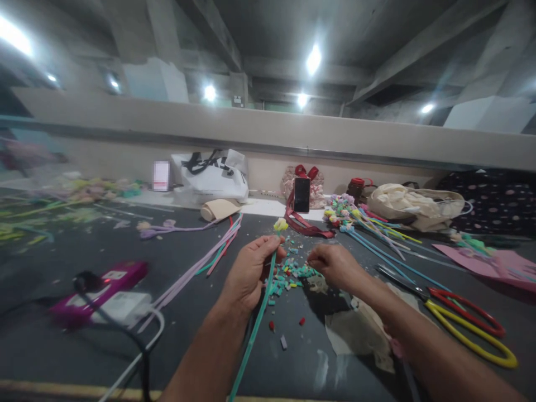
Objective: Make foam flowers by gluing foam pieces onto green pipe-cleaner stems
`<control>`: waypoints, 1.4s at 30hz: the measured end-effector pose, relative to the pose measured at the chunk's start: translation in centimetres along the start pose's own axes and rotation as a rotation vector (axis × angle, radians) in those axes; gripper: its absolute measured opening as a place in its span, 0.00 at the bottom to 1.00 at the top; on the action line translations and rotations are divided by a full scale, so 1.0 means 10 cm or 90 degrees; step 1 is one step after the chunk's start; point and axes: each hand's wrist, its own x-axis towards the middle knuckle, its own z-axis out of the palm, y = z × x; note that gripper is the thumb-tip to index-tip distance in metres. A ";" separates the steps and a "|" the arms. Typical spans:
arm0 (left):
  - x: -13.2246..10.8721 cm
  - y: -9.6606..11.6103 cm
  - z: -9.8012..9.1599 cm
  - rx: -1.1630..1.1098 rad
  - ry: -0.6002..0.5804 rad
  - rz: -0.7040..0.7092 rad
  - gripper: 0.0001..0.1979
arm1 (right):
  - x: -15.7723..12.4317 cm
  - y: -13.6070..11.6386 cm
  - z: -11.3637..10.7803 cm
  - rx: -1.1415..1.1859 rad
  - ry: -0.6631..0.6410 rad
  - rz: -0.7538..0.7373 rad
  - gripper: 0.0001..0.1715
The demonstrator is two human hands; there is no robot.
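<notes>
My left hand (255,268) is closed around a long green stem (255,338) that slants down toward the table's front edge. A small yellow flower head (280,224) tops the stem, just above my fingertips. To the right, my right hand (337,265) has its fingers curled together; whatever they pinch, if anything, is hidden. Beneath and between both hands lies a scatter of small cut pieces (288,274), mostly green with some yellow. A crumpled beige scrap (360,335) lies under my right forearm.
Red-and-yellow-handled scissors (464,324) lie at right. Bundled craft flowers (343,211), a propped phone (301,195) and a white bag (213,176) line the back. Purple stems (188,273) and a magenta power strip (104,287) with cables are at left.
</notes>
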 end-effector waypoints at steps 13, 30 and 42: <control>0.00 -0.01 -0.01 0.012 -0.004 0.001 0.07 | -0.18 -0.06 0.05 0.036 -0.029 -0.053 0.08; 0.01 -0.11 0.05 0.051 -0.053 -0.066 0.05 | -0.10 -0.06 0.11 0.053 0.004 -0.001 0.11; -0.01 -0.06 0.05 0.006 -0.014 -0.039 0.04 | -0.09 -0.04 0.20 0.098 -0.014 0.019 0.08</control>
